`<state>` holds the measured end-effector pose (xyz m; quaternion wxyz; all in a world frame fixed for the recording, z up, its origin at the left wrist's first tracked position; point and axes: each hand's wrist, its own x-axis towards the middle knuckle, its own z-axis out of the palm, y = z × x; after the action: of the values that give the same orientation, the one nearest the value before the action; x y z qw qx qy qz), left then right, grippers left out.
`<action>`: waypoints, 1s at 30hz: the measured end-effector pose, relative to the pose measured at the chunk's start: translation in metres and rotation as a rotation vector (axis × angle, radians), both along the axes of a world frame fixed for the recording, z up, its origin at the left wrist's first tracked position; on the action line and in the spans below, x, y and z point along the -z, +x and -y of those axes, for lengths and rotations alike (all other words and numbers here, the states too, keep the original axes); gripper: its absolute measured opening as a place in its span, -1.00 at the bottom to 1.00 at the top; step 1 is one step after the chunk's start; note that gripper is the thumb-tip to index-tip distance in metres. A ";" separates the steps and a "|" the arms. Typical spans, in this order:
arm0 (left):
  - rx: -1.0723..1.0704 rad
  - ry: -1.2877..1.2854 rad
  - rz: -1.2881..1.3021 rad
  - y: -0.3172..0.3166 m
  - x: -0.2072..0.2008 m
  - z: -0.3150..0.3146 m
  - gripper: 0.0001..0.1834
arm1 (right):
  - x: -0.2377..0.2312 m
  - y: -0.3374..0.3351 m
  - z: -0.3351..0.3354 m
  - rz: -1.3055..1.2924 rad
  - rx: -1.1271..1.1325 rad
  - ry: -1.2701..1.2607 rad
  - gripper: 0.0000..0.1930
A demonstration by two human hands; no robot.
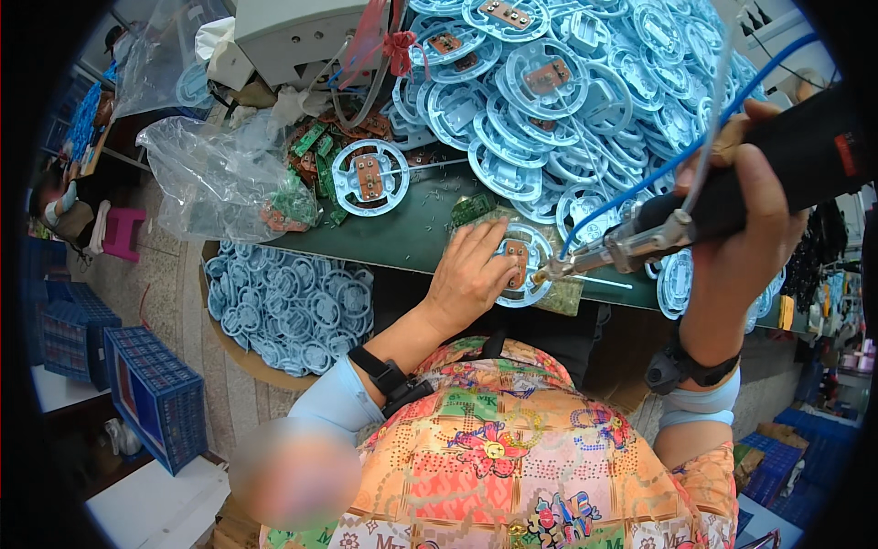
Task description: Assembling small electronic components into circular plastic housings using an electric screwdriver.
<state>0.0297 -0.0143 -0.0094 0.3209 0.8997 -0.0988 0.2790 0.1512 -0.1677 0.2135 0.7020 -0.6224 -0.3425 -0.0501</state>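
Observation:
My left hand (468, 276) lies over a light-blue round plastic part (519, 299) at the table's front edge, its fingertips pressed on it. A small brown circuit board (517, 260) sits in the middle of that part. In my right hand (759, 192) is a black powered screwdriver (796, 151), held aslant with its metal nose pointing down and left. The tip meets the right side of the part, beside the board; whether it touches a screw is too small to tell. A blue hose (681, 156) runs along the tool.
Behind the tool rises a big heap of light-blue parts (512, 128). One more part with a board (369, 177) lies left on the green table (402, 236), near loose circuit boards (315, 151), scattered screws and a plastic bag (201, 174). Below stands a carton (218, 331) full of small blue pieces.

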 end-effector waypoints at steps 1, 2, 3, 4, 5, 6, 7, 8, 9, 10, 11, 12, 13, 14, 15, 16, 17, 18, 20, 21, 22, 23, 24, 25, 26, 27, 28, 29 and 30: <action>0.000 -0.001 0.000 0.000 0.000 0.000 -0.77 | 0.005 -0.001 -0.002 0.004 -0.027 0.015 -0.58; -0.001 -0.002 0.000 -0.001 0.000 0.000 -0.76 | 0.011 -0.001 -0.004 0.012 -0.048 0.033 -0.59; -0.001 -0.002 -0.003 0.000 0.000 0.000 -0.76 | 0.015 0.000 -0.006 0.020 -0.069 0.052 -0.60; -0.004 0.008 -0.005 0.000 0.000 0.000 -0.78 | 0.017 0.001 -0.007 0.017 -0.069 0.051 -0.60; -0.006 0.018 -0.006 0.000 0.001 0.000 -0.80 | 0.018 0.002 -0.008 0.025 -0.086 0.066 -0.61; -0.006 0.018 -0.008 0.000 0.001 0.000 -0.80 | 0.019 0.003 -0.009 0.033 -0.103 0.081 -0.62; -0.010 0.016 -0.011 -0.001 0.001 0.000 -0.80 | 0.020 0.004 -0.009 0.032 -0.103 0.080 -0.62; -0.013 0.014 -0.014 -0.001 0.001 0.000 -0.81 | 0.021 0.004 -0.010 0.035 -0.102 0.078 -0.62; -0.013 0.013 -0.015 -0.001 0.001 0.000 -0.81 | 0.022 0.005 -0.010 0.038 -0.100 0.077 -0.62; -0.011 0.009 -0.015 -0.001 0.001 0.000 -0.81 | 0.022 0.005 -0.010 0.037 -0.100 0.076 -0.62; -0.010 0.005 -0.015 -0.001 0.001 0.000 -0.81 | 0.023 0.006 -0.011 0.039 -0.108 0.085 -0.62; -0.010 0.005 -0.015 0.000 0.002 0.000 -0.81 | 0.024 0.006 -0.011 0.042 -0.116 0.094 -0.62; -0.011 0.002 -0.012 0.000 0.002 0.000 -0.81 | 0.024 0.006 -0.011 0.041 -0.116 0.093 -0.62; -0.013 0.000 -0.008 0.000 0.003 0.000 -0.81 | 0.025 0.006 -0.012 0.028 -0.102 0.087 -0.63; -0.012 -0.001 -0.008 0.000 0.003 0.000 -0.81 | 0.026 0.006 -0.013 0.015 -0.089 0.081 -0.64; -0.012 -0.002 -0.007 0.000 0.003 0.000 -0.81 | 0.027 0.006 -0.013 0.015 -0.089 0.081 -0.64; -0.012 -0.004 -0.006 0.001 0.003 0.000 -0.81 | 0.029 0.006 -0.014 0.008 -0.079 0.109 -0.66; -0.011 -0.004 -0.005 0.001 0.002 0.000 -0.81 | 0.031 0.005 -0.014 0.002 -0.068 0.135 -0.67; -0.006 -0.008 -0.003 0.001 0.000 0.001 -0.81 | 0.033 -0.001 -0.014 0.004 -0.056 0.149 -0.68; -0.003 -0.006 0.002 0.002 0.000 0.001 -0.81 | 0.033 -0.005 -0.014 0.007 -0.045 0.165 -0.69; -0.009 0.003 0.012 0.002 0.002 0.001 -0.80 | 0.033 -0.010 -0.015 -0.037 -0.033 0.129 -0.67; -0.015 0.013 0.022 0.002 0.003 0.002 -0.80 | 0.037 -0.006 -0.016 -0.019 -0.107 0.135 -0.65; -0.015 0.017 0.028 0.001 0.003 0.001 -0.80 | 0.035 -0.002 -0.019 -0.027 -0.155 0.146 -0.66; -0.015 0.008 0.010 0.000 0.004 0.001 -0.80 | 0.033 0.000 -0.021 -0.035 -0.203 0.157 -0.66; -0.017 -0.001 -0.009 0.000 0.004 0.000 -0.80 | 0.029 0.005 -0.020 -0.029 -0.205 0.161 -0.66; -0.025 0.001 -0.005 0.000 0.001 -0.001 -0.80 | 0.024 0.010 -0.017 -0.026 -0.180 0.171 -0.66; -0.021 -0.015 0.019 0.000 -0.001 0.000 -0.80 | 0.018 0.014 -0.012 -0.023 -0.153 0.179 -0.65; -0.019 -0.032 0.043 0.001 -0.002 0.000 -0.80 | 0.007 0.014 -0.008 -0.014 -0.107 0.175 -0.66; -0.021 -0.032 0.044 0.001 -0.002 -0.002 -0.80 | -0.002 0.015 -0.007 0.020 -0.064 0.140 -0.63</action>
<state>0.0304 -0.0126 -0.0071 0.3299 0.8891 -0.0920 0.3036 0.1657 -0.1610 0.2157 0.7416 -0.5599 -0.3650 -0.0576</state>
